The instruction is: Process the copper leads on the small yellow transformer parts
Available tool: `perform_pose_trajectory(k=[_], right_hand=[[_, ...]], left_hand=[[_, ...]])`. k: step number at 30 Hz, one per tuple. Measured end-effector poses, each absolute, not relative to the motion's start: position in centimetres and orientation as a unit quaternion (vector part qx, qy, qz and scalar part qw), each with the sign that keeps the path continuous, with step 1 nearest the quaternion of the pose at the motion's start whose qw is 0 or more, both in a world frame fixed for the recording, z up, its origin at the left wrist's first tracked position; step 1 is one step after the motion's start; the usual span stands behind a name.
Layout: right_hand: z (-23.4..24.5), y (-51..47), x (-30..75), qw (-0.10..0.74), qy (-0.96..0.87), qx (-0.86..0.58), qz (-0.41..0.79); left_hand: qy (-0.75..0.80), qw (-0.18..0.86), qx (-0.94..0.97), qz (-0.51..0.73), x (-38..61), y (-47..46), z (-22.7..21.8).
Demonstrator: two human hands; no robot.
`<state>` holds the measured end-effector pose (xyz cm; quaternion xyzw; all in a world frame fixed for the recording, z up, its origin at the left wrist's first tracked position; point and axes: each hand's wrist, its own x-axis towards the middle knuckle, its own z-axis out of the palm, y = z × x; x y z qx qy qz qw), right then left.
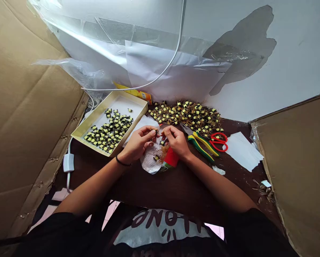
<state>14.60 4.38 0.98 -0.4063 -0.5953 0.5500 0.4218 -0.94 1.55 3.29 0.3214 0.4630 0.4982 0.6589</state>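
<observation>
My left hand (140,141) and my right hand (176,140) meet over the dark table, fingers pinched together on one small black-and-yellow component (157,132) held between them. Below the hands lies a silvery foil wrapper (151,162) with a red part and one or two loose components on it. A pile of the same components with thin wire leads (188,114) lies just beyond my right hand. A shallow cream tray (138,103) to the left holds several more of them.
Pliers with yellow-green handles (202,142) and red scissors (218,141) lie right of my right hand. White paper (242,150) sits further right. Cardboard walls (26,117) flank both sides. Plastic sheeting and a white cable (173,53) hang behind. An inline switch (68,162) lies at left.
</observation>
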Motion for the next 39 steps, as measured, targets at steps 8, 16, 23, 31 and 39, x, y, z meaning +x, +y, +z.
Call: perform_pose_trajectory(k=[8, 16, 23, 31, 39], right_hand=[[1.0, 4.3, 14.6, 0.412, -0.645, -0.399, 0.504], [1.4, 4.1, 14.8, 0.419, -0.627, -0.389, 0.530], [1.6, 4.2, 14.6, 0.406, -0.566, -0.359, 0.621], [1.4, 4.1, 14.3, 0.394, -0.458, -0.287, 0.744], [1.9, 4.0, 14.6, 0.394, -0.523, -0.303, 0.692]], left_hand=[[0.510, 0.610, 0.371, 0.480, -0.5, 1.0, 4.1], [0.524, 0.601, 0.431, 0.422, -0.9, 1.0, 4.3], [0.527, 0.616, 0.435, 0.392, -1.0, 0.9, 4.4], [0.483, 0.653, 0.418, 0.406, -1.7, 1.1, 3.1], [0.488, 0.661, 0.377, 0.428, -1.3, 1.0, 3.5]])
